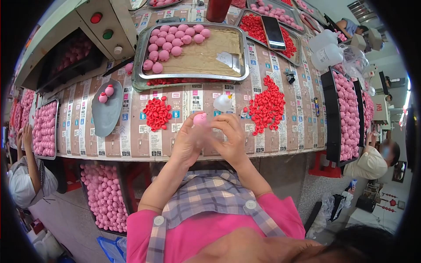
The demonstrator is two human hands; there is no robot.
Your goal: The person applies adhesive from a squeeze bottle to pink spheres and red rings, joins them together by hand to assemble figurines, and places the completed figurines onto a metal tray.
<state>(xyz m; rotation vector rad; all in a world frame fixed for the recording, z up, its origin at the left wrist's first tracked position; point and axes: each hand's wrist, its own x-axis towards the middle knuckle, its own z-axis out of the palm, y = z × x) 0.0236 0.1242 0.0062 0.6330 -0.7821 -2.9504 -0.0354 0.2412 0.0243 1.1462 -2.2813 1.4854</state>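
My left hand (187,139) holds a small pink ball (200,119) between its fingertips, above the table's near edge. Close against the ball, on its right, are the bent fingers of my right hand (229,135); whether they pinch a small part is blurred. A pile of red pieces (156,114) lies to the left, and a larger red pile (266,107) to the right. Just beyond my hands stands a small white bottle (222,103) with a yellow tip. Farther back, a metal tray (228,52) holds several pink balls at its left side.
A grey dish (106,118) with two pink balls sits left, near a machine (98,26) with buttons. A phone (273,33) lies on a tray of red pieces. Black crates (330,115) of pink balls stand right. Other people (372,161) sit at both sides.
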